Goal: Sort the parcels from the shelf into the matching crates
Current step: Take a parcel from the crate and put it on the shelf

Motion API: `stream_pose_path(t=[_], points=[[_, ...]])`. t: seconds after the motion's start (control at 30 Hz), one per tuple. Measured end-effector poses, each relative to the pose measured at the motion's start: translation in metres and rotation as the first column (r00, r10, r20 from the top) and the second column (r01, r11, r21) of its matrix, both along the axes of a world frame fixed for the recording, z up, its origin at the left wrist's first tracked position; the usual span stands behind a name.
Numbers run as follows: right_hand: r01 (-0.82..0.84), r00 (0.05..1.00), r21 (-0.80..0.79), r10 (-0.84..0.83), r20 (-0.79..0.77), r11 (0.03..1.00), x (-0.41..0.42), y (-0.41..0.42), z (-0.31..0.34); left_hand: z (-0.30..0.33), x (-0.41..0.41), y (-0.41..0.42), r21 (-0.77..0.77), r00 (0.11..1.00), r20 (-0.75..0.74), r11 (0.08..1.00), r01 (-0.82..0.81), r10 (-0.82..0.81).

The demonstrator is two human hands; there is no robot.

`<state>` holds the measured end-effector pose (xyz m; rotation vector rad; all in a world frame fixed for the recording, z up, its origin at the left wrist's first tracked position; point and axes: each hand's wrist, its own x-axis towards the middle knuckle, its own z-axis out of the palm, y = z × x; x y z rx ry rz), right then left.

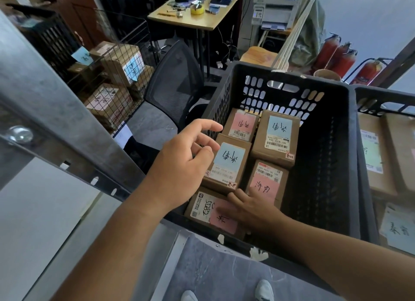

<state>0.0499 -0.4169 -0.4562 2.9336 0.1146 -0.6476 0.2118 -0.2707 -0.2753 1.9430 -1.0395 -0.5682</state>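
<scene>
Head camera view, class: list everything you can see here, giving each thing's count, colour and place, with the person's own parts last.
Plastic crate: one, black, centre.
Parcels in that crate: five, brown, with pink or blue notes.
Second crate: one, black, right edge, holding more parcels.
Wire basket: one, black, left, with brown parcels.
Office chair: one, black mesh, behind the centre crate.
Desk: one, light wood, top, cluttered.
Printer: one, grey-white, top right.
Fire extinguishers: at least three, red, right.
Shoes: two, pale, bottom.
Left hand: open, over the crate's left wall.
Right hand: resting on the parcels.
</scene>
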Motion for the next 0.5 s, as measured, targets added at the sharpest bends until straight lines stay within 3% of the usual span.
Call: stream_pose_path(t=[0.33,0.5], points=[[0.061,0.997,0.015,-0.062,0.037,0.998,0.0,0.0,0.02,0.0,-0.001,-0.005,0.115,0.992,0.092,0.991,0.075,-0.085],[0.232,0.958,0.063,-0.239,0.159,0.971,-0.011,-0.008,0.076,0.007,-0.003,-0.008,0.193,0.937,0.307,0.975,0.112,-0.169]])
